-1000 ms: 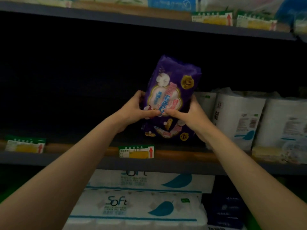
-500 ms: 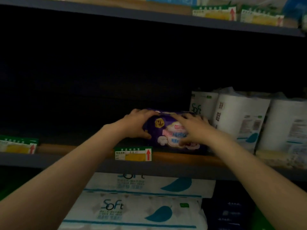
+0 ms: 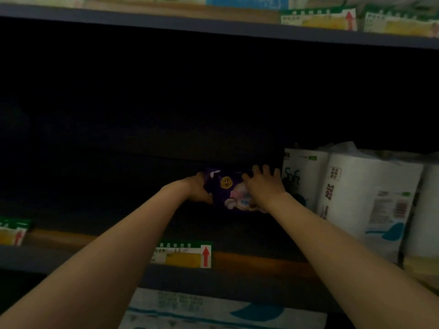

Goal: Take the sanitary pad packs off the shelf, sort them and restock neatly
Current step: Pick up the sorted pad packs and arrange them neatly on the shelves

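Observation:
A purple sanitary pad pack (image 3: pixel 229 189) lies flat deep inside the dark middle shelf (image 3: pixel 249 262), just left of the white paper rolls. My left hand (image 3: pixel 198 189) grips its left end, thumb along the front edge. My right hand (image 3: pixel 262 186) lies on top of its right half with the fingers spread and fairly straight, pressing down on it. The pack's right end is hidden under that hand.
White wrapped paper roll packs (image 3: pixel 363 200) stand on the same shelf at the right, touching distance from my right hand. A price tag (image 3: pixel 184 255) hangs on the shelf's front rail. More roll packs (image 3: pixel 213 312) fill the shelf below. The shelf's left part is dark.
The pack went from upright in both hands to lying flat, then slid further back into the shelf. Both arms have stretched forward with it.

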Motion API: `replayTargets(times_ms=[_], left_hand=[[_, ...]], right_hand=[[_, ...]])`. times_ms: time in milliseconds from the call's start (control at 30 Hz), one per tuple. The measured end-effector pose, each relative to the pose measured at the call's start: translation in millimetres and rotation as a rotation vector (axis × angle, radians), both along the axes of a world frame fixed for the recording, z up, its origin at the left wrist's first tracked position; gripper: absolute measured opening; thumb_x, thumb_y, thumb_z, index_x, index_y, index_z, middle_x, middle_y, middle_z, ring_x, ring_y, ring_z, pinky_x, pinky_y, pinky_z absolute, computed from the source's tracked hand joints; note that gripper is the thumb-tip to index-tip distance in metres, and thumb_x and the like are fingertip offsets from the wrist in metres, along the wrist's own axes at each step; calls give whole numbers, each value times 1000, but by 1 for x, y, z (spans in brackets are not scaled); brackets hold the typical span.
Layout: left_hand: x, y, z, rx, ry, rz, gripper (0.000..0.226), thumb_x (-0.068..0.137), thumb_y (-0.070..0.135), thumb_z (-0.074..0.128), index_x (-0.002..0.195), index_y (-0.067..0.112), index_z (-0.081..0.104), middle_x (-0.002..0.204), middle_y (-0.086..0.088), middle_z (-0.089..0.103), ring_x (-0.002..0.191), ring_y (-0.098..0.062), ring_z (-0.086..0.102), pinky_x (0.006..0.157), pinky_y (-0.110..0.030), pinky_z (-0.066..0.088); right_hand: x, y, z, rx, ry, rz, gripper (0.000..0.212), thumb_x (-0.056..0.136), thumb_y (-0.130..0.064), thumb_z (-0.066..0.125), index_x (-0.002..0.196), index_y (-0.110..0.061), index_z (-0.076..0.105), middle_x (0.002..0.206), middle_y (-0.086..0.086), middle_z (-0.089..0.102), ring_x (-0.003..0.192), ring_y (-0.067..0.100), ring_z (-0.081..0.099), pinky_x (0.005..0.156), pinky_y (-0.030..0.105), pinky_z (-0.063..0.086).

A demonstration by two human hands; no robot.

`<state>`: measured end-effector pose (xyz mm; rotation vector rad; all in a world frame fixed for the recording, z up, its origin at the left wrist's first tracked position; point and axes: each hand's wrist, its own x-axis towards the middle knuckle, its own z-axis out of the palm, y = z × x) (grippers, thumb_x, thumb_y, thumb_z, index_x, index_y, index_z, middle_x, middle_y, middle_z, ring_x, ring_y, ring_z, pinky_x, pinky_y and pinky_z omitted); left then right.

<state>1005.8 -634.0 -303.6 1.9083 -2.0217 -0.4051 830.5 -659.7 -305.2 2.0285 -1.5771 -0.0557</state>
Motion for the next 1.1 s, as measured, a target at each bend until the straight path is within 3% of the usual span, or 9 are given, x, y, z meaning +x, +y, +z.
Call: replayTargets(times_ms=[100, 167, 333, 500, 633, 800, 967, 1100], left_hand=[[-3, -9, 8, 50, 113, 7, 97, 79, 29, 73, 149, 14, 7, 155, -7, 16, 140, -26, 24, 116, -36, 22], [-8, -16, 8, 89, 146, 24, 107, 77, 29, 75, 150, 13, -3, 156, -7, 13, 142, -26, 19, 116, -36, 20], [-19, -35, 0, 158, 167, 37, 123, 74, 27, 77, 145, 14, -23, 157, -6, 13, 143, -25, 16, 117, -37, 18], [-29, -40, -4, 63, 297, -8, 119, 72, 23, 80, 149, 20, -11, 151, -7, 30, 137, -24, 31, 114, -36, 25], [-37, -33, -5, -127, -33, 149, 123, 71, 45, 76, 146, 28, -19, 157, -11, 11, 143, -35, 7, 115, -51, 11], [-45, -18, -9, -273, -463, 6, 100, 83, 40, 66, 149, 29, -8, 158, -4, -2, 144, -32, 1, 114, -54, 9], [-45, -1, -8, -284, -480, -14, 89, 87, 36, 61, 150, 27, -2, 159, -3, -3, 144, -29, -2, 114, -52, 7], [-47, 32, 6, -499, -307, -19, 72, 90, 31, 55, 149, 23, 14, 155, -5, 16, 140, -30, 16, 112, -47, 17]], right_hand=[[-13, -2, 6, 152, -214, 44, 88, 80, -44, 68, 148, -33, 13, 152, 12, 12, 136, 40, 18, 111, 54, 22], [-20, -3, 7, 238, -310, 72, 89, 81, -34, 70, 148, -35, 12, 153, 10, 14, 136, 38, 23, 110, 53, 26], [-26, 1, 3, 189, -222, 121, 88, 85, -15, 64, 148, -38, 6, 155, 8, 14, 137, 39, 20, 108, 56, 24], [-33, 8, -4, 121, -229, 100, 99, 78, -19, 74, 148, -36, 6, 152, 12, 14, 137, 38, 17, 107, 55, 26], [-29, 11, -6, 97, -202, 7, 97, 79, -23, 73, 148, -32, 7, 151, 17, 11, 137, 41, 14, 108, 57, 22], [-27, 8, -5, 130, -216, -92, 97, 80, -25, 72, 149, -30, 4, 152, 17, 11, 137, 41, 15, 109, 55, 21], [-21, 31, -1, 100, -228, -108, 99, 81, -26, 71, 150, -27, -1, 152, 17, 14, 138, 39, 15, 112, 54, 17], [-30, 80, -3, -93, -370, 135, 81, 87, -20, 61, 149, -25, 11, 148, 13, 23, 135, 34, 22, 109, 44, 24]])
